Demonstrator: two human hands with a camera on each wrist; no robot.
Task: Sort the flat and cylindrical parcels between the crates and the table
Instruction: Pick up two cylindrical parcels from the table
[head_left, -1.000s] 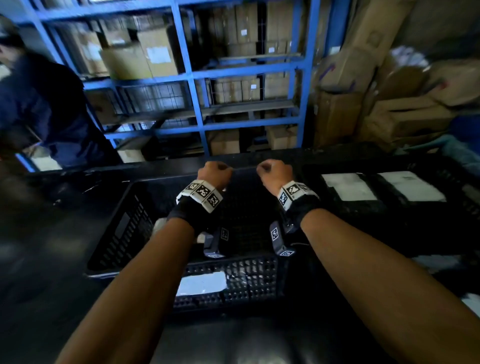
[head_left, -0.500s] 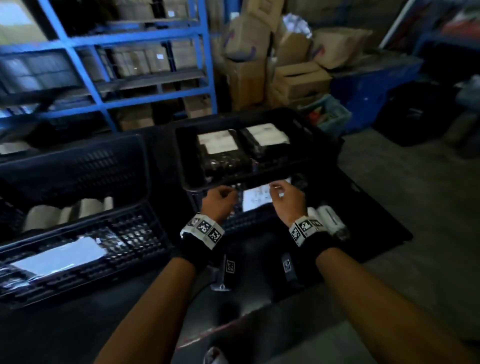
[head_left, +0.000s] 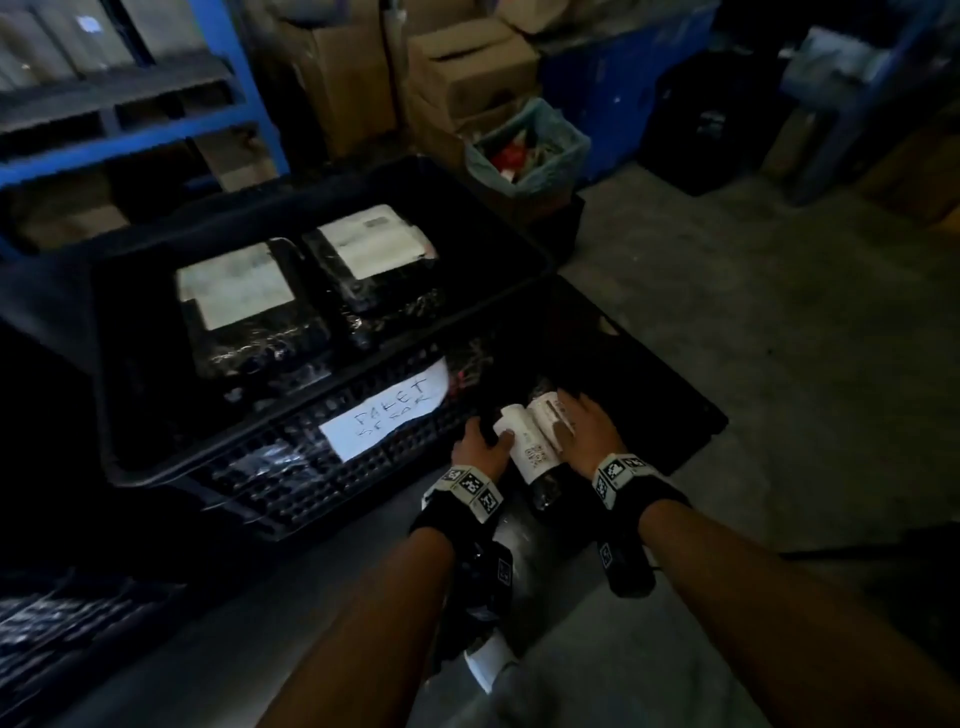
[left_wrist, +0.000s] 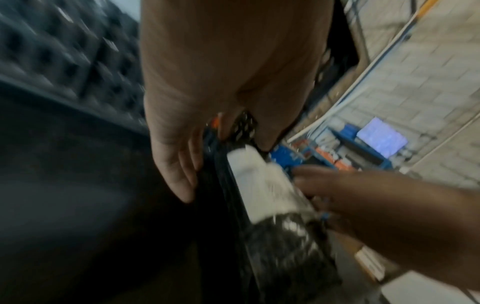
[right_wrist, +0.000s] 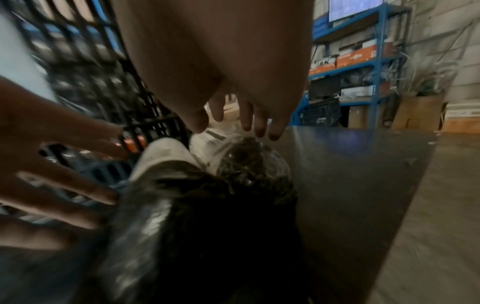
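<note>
Flanking two cylindrical parcels (head_left: 530, 441), both hands (head_left: 480, 447) (head_left: 589, 434) seemingly rest loose-fingered, grip unclosed.

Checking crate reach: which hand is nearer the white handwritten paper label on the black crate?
Left. The left hand lies just right of the label; the right hand is beyond the cylindrical parcels.

Count, head view: two cylindrical parcels (head_left: 524, 441) (head_left: 551, 415) lying side by side on the dark table (head_left: 649, 384). Two flat parcels (head_left: 244, 301) (head_left: 379, 254) in the far crate (head_left: 322, 208). One handwritten paper label (head_left: 387, 415) on the crate's near wall. Two hands: left hand (head_left: 480, 448), right hand (head_left: 589, 434). One lined waste bin (head_left: 566, 161), far right
</note>
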